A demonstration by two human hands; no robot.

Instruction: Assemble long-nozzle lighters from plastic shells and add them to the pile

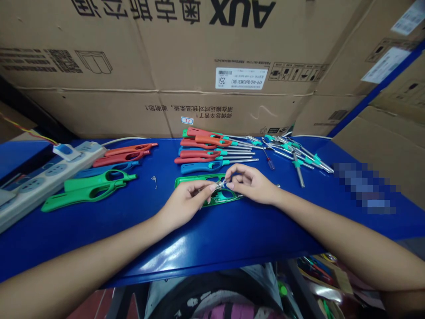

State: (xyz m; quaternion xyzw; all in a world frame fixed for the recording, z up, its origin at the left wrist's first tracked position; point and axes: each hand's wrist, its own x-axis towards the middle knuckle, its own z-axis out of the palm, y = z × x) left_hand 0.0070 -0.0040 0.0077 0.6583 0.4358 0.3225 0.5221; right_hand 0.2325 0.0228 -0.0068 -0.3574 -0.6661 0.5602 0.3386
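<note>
A green lighter handle shell [199, 181] lies flat on the blue table [133, 230], mid-centre. My left hand [186, 203] and my right hand [251, 182] meet just above it. Both pinch a small silvery metal part [221, 184] between thumb and forefinger, held over the shell's open side. The fingers of both hands are closed round that part, and its exact shape is too small to make out.
Assembled red and blue lighters [206, 153] lie stacked behind my hands, with loose metal tubes with teal tips [295, 153] to their right. Empty red, blue and green shells [96, 181] lie at left beside a white power strip [40, 179]. Cardboard boxes [199, 66] wall the back.
</note>
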